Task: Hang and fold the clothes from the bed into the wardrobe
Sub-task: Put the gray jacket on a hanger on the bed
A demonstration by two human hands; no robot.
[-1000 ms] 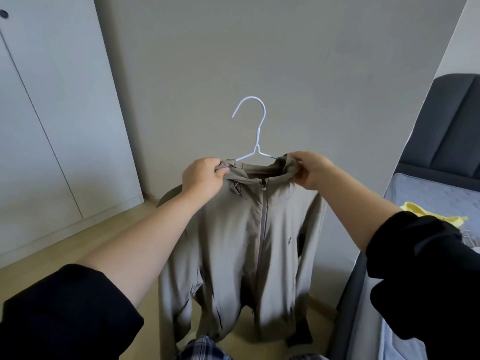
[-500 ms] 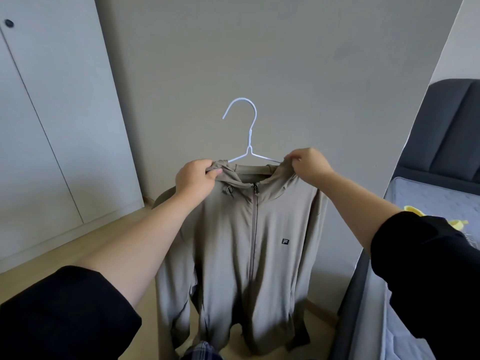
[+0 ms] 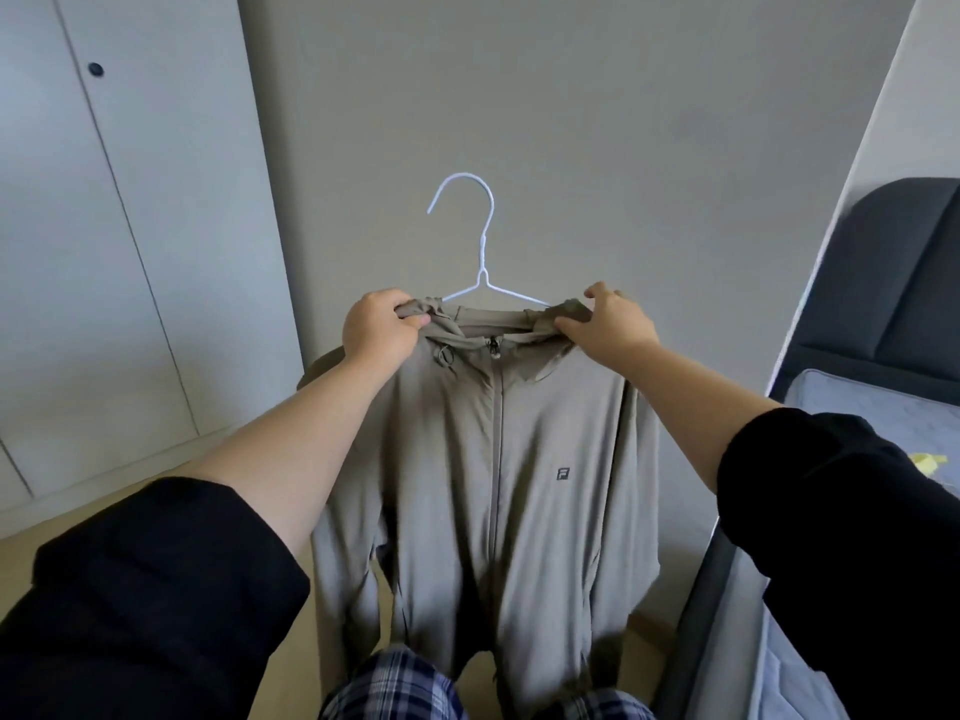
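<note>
A taupe zip-up hooded jacket [image 3: 493,459] hangs in front of me on a white wire hanger [image 3: 484,252], its hook sticking up above the collar. My left hand [image 3: 376,330] grips the left side of the collar and my right hand [image 3: 610,324] grips the right side. The jacket's front faces me, zipped, with a small logo on its chest. Its sleeves droop down toward my plaid trousers. The hanger's shoulders are hidden inside the jacket.
White wardrobe doors [image 3: 104,252] with a dark knob stand closed at the left. A plain grey wall is ahead. The bed [image 3: 857,407] with a dark headboard lies at the right, a yellow garment [image 3: 930,462] on its mattress. Wooden floor is below.
My hands have spread wider along the collar, opening the jacket flat so its logo shows. The view has turned left, bringing more wardrobe door into sight.
</note>
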